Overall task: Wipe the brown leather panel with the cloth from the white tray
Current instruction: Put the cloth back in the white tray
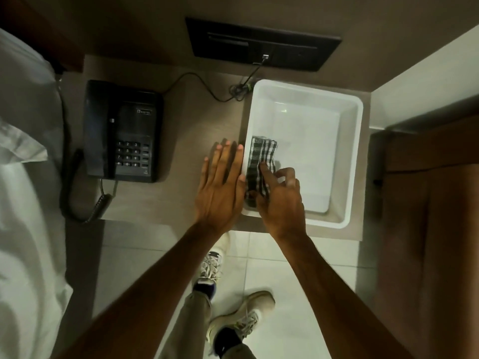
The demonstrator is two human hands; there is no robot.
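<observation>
Checked cloth [260, 167] lies against the left inner wall of the white tray [355, 161], on the desk [197, 107]. My right hand [281, 200] is in the tray, fingers pinching the cloth's near end. My left hand [220, 187] lies flat and empty, fingers spread, just outside the tray's left rim. Black telephone [124, 130] well to the left, its cord [207, 86] running behind the tray. Phone label too small to read.

1 tray [356, 141], 1 cloth [259, 161], 1 phone [121, 130], 1 wall panel [261, 45], 2 hands: left [220, 187], right [281, 200]; 2 shoes [241, 320].
</observation>
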